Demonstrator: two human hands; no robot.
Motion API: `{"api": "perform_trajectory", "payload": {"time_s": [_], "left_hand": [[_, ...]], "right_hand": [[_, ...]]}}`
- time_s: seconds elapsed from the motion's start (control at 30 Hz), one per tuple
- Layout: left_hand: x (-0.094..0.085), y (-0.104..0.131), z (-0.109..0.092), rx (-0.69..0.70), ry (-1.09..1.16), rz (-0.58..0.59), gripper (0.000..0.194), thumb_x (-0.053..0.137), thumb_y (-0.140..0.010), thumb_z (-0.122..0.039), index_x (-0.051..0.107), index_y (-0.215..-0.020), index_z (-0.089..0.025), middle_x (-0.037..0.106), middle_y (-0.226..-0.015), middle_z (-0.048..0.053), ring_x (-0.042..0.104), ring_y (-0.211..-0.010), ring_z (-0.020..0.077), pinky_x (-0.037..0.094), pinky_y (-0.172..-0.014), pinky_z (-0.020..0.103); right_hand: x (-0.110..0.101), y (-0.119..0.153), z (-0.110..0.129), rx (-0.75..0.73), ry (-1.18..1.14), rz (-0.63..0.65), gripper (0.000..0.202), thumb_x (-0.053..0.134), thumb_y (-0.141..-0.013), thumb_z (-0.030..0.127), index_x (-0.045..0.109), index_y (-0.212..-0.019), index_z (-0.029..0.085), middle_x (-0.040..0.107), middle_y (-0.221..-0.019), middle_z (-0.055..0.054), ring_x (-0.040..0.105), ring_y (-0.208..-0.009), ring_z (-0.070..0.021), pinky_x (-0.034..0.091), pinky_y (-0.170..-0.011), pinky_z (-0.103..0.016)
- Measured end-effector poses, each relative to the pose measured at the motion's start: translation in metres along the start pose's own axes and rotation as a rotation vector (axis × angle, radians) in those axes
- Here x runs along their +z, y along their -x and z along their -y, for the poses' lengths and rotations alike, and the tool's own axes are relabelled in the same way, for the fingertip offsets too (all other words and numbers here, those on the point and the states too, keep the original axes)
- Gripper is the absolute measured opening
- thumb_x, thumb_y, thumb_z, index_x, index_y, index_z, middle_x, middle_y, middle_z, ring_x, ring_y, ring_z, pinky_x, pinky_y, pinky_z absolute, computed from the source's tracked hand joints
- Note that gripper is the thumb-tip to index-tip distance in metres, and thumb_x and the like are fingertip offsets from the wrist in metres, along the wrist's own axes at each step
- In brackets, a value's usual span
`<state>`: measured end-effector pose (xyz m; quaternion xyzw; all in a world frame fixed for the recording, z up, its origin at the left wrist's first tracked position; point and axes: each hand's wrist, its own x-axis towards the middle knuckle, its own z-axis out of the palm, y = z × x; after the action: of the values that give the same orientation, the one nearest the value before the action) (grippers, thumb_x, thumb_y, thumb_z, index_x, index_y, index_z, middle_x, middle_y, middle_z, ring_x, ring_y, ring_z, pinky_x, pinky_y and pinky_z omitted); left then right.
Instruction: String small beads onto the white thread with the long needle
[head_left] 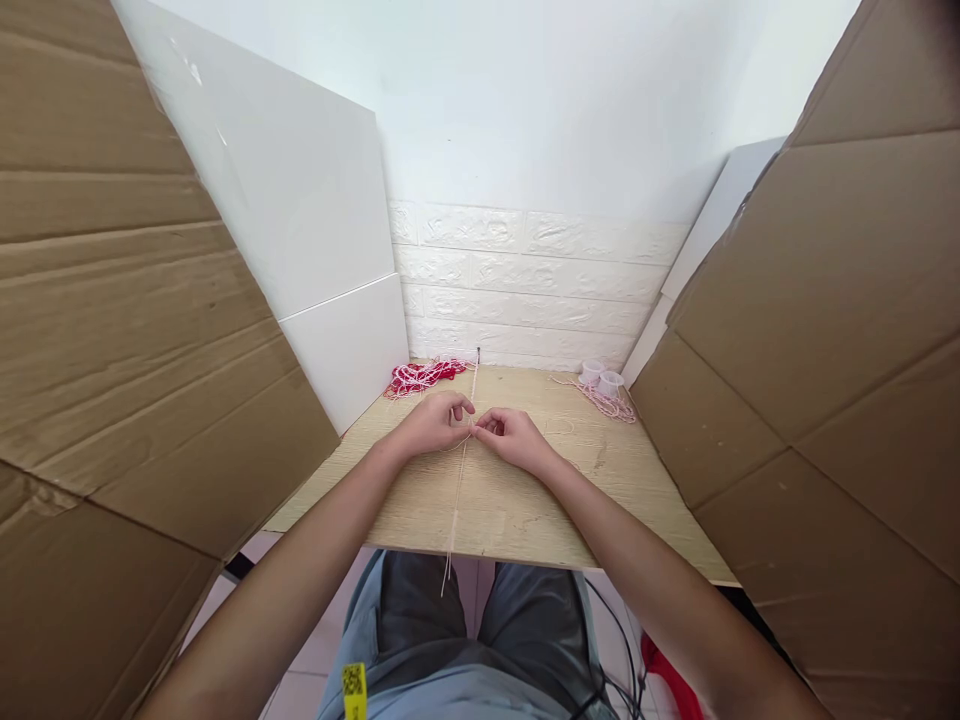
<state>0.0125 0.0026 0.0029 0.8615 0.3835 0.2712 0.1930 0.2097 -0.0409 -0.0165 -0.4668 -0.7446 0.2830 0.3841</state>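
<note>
A thin cream cord [460,488] runs lengthwise away along the pale wooden desk [412,505], passing between the fingers [459,400] of the equally near left hand [435,424], grip unclear, and right hand [516,438], apparently pinched narrow on it.

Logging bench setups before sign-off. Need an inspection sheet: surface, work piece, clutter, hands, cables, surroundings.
Surface: light wood-look table, a few marks.
Work piece: pale cord running front to back, near ends hanging past the front edge.
Clutter: red-and-white cord bundle far left; pink cord bundle far right, by two small translucent cups.
Hands: left hand and right hand meet fingertips at the pale cord; exact grip too small to tell.
Cables: black cables below table level, right of the legs.
Surroundings: brick-patterned wall behind; cardboard panels both sides.
</note>
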Motion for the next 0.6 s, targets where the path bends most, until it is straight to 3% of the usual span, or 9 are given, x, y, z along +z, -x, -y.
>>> {"api": "perform_trajectory", "payload": {"time_s": [0.27, 0.6], "left_hand": [[0.001, 0.001, -0.008, 0.081, -0.012, 0.014, 0.016, 0.067, -0.076, -0.032, 0.070, -0.084, -0.019, 0.060, -0.083, 0.003, 0.055, -0.074, 0.0153, 0.041, -0.066, 0.027], [0.002, 0.001, -0.010, 0.075, 0.036, 0.034, 0.012, 0.066, -0.077, -0.029, 0.068, -0.077, -0.018, 0.061, -0.078, 0.002, 0.055, -0.068, 0.0130, 0.040, -0.062, 0.026]], "right_hand": [[0.003, -0.002, -0.003, 0.008, -0.006, 0.007, 0.020, 0.062, -0.082, 0.034, 0.072, -0.087, 0.017, 0.068, -0.076, -0.002, 0.054, -0.064, -0.0132, 0.039, -0.060, -0.025], [0.003, -0.003, -0.003, 0.041, -0.040, -0.012, 0.013, 0.059, -0.076, 0.026, 0.065, -0.082, 0.016, 0.065, -0.075, 0.000, 0.052, -0.064, -0.0119, 0.039, -0.059, -0.024]]}}
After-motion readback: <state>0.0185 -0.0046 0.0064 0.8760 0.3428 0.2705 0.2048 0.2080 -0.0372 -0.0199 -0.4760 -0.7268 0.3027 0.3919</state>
